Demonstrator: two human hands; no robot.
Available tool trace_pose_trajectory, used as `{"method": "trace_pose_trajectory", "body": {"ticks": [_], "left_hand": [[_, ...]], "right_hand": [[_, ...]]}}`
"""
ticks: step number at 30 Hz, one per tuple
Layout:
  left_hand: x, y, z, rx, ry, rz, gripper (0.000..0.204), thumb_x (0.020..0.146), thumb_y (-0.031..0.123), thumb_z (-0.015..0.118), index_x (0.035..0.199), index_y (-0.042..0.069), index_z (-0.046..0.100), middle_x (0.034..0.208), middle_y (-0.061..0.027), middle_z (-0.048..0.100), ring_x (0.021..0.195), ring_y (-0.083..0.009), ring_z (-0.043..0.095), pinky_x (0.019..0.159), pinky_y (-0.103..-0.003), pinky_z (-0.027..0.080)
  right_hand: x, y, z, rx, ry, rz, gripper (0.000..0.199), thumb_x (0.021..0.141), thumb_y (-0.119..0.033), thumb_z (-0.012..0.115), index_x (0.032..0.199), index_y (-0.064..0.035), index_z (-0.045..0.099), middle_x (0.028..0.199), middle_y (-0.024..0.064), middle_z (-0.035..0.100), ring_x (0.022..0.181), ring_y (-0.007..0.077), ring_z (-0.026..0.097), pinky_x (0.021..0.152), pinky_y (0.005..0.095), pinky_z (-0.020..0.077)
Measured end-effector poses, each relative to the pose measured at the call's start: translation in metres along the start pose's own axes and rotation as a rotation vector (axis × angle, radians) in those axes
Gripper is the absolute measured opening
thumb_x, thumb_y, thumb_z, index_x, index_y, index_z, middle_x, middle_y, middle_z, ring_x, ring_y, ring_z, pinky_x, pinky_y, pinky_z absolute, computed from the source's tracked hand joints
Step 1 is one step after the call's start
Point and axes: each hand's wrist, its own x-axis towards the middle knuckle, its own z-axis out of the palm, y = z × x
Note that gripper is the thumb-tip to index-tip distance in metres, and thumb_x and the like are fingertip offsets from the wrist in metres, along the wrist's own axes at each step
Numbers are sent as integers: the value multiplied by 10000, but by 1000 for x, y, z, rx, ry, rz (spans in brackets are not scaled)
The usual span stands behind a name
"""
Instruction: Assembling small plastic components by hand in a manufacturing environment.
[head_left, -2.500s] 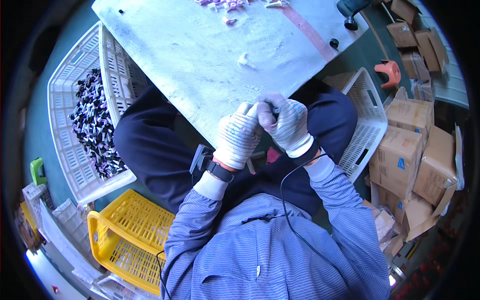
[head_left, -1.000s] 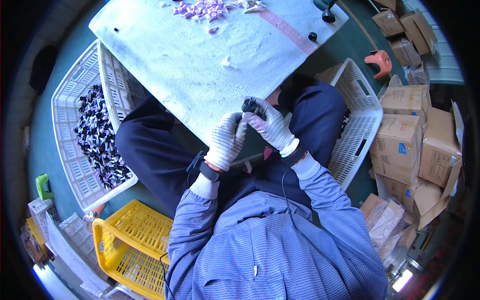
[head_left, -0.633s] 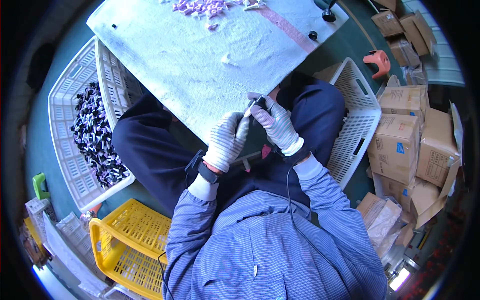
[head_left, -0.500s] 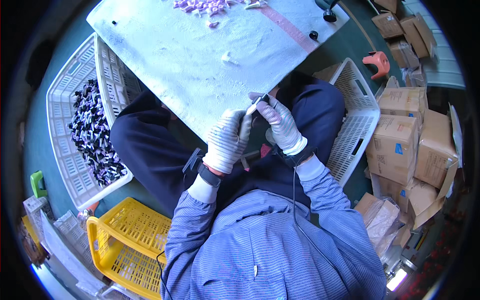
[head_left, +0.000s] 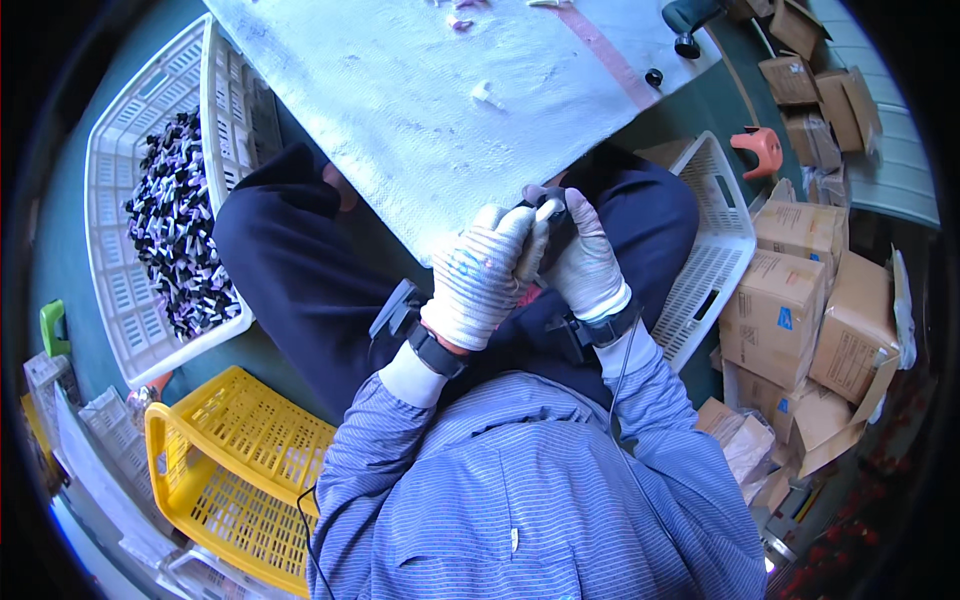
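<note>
Both gloved hands meet just below the near edge of the white bench (head_left: 420,110), over the person's lap: the left hand (head_left: 478,280) is curled with its fingers closed against a small dark part (head_left: 553,215), and the right hand (head_left: 585,265) is wrapped round the same part from the other side, the two hands touching. How the part sits inside the grip cannot be told, since the fingers cover most of it. Well to the left of the left hand stands a white basket (head_left: 130,200) heaped with small black-and-purple pieces (head_left: 180,245), below it a yellow crate (head_left: 235,470); just right of the right hand is another white basket (head_left: 715,250), with cardboard boxes (head_left: 810,290) beyond.
</note>
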Motion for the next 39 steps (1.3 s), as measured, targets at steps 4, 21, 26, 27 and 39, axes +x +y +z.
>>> {"method": "trace_pose_trajectory", "body": {"ticks": [4,21,26,27,39], "left_hand": [[0,1,-1,-49,83,33,163,876,143,706,1033,100,695,819,-124,676,662,-306,678,569,-369,526],[-1,-14,1,43,33,22,99,899,239,671,921,144,650,729,-70,616,622,-256,638,531,-353,489],[0,-14,2,67,27,38,114,929,257,634,881,156,612,689,-44,584,584,-231,613,493,-345,462],[-2,-17,4,53,46,23,111,926,259,639,887,156,619,699,-45,595,589,-233,620,497,-344,467],[-10,-29,15,-109,70,-15,141,898,239,676,986,129,679,803,-87,669,658,-279,665,564,-369,508]], "right_hand": [[2,7,-11,62,-123,56,423,971,-393,608,1204,-42,641,1132,68,691,1043,192,637,982,341,474],[6,21,-13,186,-8,178,393,971,-407,611,1209,-94,634,1116,-2,696,950,96,649,796,245,520],[2,26,-11,138,0,174,397,981,-392,599,1234,-86,623,1141,10,683,963,100,641,831,244,507],[1,27,-9,124,19,183,397,987,-384,592,1246,-83,617,1145,13,678,970,103,635,848,244,499],[6,22,-17,-80,16,62,385,963,-344,650,1215,-53,637,921,-41,631,782,52,581,713,225,482]]}}
